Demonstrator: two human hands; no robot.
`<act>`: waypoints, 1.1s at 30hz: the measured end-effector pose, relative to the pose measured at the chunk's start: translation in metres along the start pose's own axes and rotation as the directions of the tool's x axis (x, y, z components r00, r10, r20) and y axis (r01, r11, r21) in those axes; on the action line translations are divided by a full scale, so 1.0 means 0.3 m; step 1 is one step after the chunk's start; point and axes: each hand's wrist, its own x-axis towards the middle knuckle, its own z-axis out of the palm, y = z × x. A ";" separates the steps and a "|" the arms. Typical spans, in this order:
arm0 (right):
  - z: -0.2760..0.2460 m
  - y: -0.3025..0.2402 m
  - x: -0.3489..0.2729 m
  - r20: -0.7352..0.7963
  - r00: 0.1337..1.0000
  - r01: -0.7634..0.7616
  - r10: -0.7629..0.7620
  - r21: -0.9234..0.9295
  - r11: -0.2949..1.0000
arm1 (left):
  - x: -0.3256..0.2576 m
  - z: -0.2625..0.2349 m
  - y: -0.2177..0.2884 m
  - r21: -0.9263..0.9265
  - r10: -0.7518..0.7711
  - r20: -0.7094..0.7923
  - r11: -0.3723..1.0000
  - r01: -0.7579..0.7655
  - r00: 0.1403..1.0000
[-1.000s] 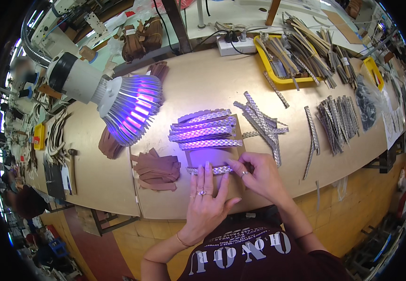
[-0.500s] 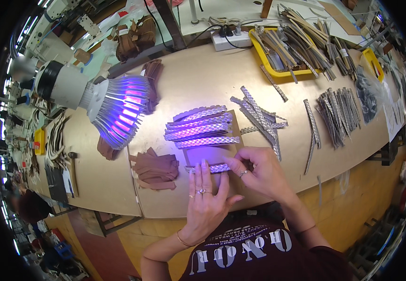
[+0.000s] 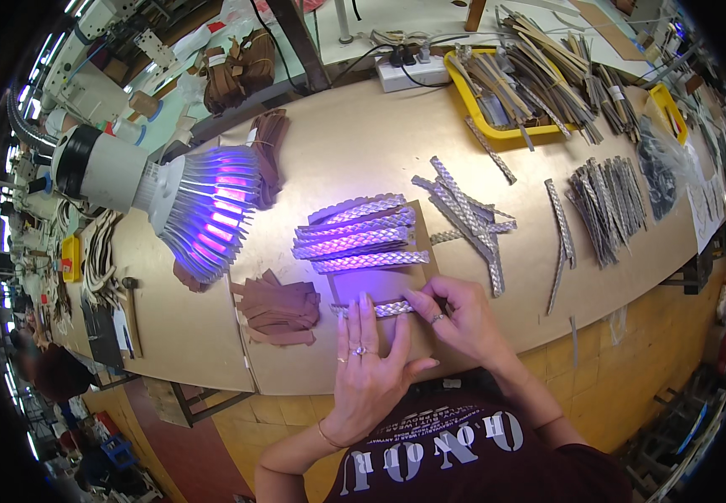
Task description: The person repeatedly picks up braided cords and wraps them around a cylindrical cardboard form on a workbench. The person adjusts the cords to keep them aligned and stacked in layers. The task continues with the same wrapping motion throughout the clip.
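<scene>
A silver-grey braided strip (image 3: 392, 308) lies crosswise at the near end of a brown board (image 3: 363, 283). My left hand (image 3: 371, 352) presses it down with outstretched fingers, the thumb spread to the right. At the strip's right end my right hand (image 3: 457, 318) is closed, thumb and forefinger pinching that end; the fingertips partly hide it. Farther up the board, several braided strips (image 3: 359, 239) lie side by side under violet light.
A finned lamp (image 3: 212, 210) hangs at the left, glowing violet. Brown strips (image 3: 279, 308) are heaped left of the board. Loose braided strips (image 3: 468, 214) and a bundle (image 3: 606, 210) lie right. A yellow tray (image 3: 505, 132) of strips stands at the back, beside a white power strip (image 3: 413, 75).
My left hand stays flat on the braided strip. My right hand has shifted slightly toward me, still at the strip's right end. The whole view has moved a little.
</scene>
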 end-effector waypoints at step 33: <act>-0.138 -0.021 0.190 -0.265 0.963 0.002 -0.056 -0.199 0.980 | 0.226 -0.008 -0.167 -0.063 -0.127 -0.088 0.991 0.121 0.988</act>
